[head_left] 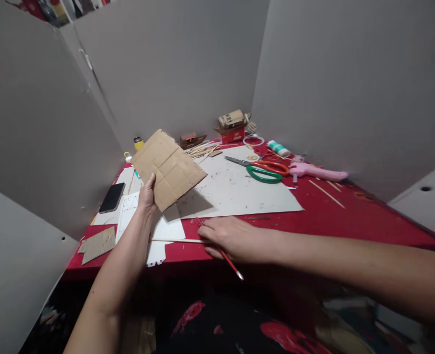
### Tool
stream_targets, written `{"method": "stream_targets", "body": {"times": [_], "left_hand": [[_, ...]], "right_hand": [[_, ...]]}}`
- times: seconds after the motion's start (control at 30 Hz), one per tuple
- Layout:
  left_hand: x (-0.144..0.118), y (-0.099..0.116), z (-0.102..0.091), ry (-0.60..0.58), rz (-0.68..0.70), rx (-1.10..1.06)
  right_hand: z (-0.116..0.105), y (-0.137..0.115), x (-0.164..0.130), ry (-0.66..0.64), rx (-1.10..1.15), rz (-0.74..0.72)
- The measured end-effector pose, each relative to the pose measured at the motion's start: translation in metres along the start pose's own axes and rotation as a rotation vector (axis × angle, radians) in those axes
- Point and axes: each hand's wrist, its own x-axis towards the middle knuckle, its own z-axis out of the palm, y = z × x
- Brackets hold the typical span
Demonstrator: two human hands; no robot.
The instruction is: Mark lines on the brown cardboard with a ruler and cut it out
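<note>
The left hand (147, 195) grips the cardboard piece (168, 168) by its lower corner and holds it tilted above the table. The right hand (232, 238) lies flat, fingers loosely closed around a red pencil (227, 259), its fingertips touching a thin wooden stick (176, 240) lying between both hands.

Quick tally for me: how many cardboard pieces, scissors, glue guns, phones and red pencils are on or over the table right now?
Cardboard pieces: 2, one held up in the left hand at, one lying at
Scissors: 1
Glue gun: 1
Phone: 1
Red pencil: 1, under the right hand
Total: 6
</note>
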Motion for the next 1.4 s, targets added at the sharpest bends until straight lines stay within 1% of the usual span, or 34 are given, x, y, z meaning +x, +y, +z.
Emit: {"method": "stream_targets", "body": {"times": [0.1,0.23,0.33,0.43,0.53,0.63,0.7,0.77,0.9,1.03,1.17,1.27,1.4], "left_hand": [[-0.004,0.004,0.002,0.019,-0.004,0.005],[-0.009,0.013,0.004,0.037,0.021,-0.017],[-0.010,0.018,0.005,0.042,0.047,-0.052],[-0.010,0.020,0.007,0.050,0.058,-0.074],[-0.012,0.019,0.009,0.054,0.048,-0.066],[-0.013,0.016,0.011,0.043,0.035,-0.041],[-0.013,0.015,0.011,0.029,0.033,-0.029],[-0.013,0.014,0.012,0.015,0.041,-0.022],[-0.012,0.010,0.012,-0.014,0.069,-0.011],[-0.014,0.004,0.012,-0.051,0.063,0.025],[-0.017,0.001,0.014,-0.079,0.071,0.056],[-0.019,0.000,0.015,-0.090,0.079,0.076],[-0.021,-0.002,0.015,-0.120,0.083,0.112]], "right_hand": [[-0.002,-0.003,0.004,-0.062,-0.007,-0.009],[-0.016,0.007,-0.005,-0.088,-0.002,-0.022],[-0.029,0.025,-0.020,-0.029,-0.003,0.043],[-0.039,0.056,-0.024,0.090,-0.040,0.208],[-0.041,0.091,-0.006,0.194,-0.095,0.400],[-0.037,0.118,0.025,0.229,-0.102,0.515],[-0.033,0.128,0.042,0.241,-0.092,0.545],[-0.030,0.133,0.053,0.243,-0.077,0.547],[-0.023,0.136,0.056,0.265,-0.027,0.533],[-0.020,0.142,0.049,0.366,0.074,0.550],[-0.021,0.151,0.043,0.496,0.236,0.571],[-0.026,0.153,0.041,0.557,0.424,0.568],[-0.034,0.145,0.041,0.561,0.751,0.509]]}}
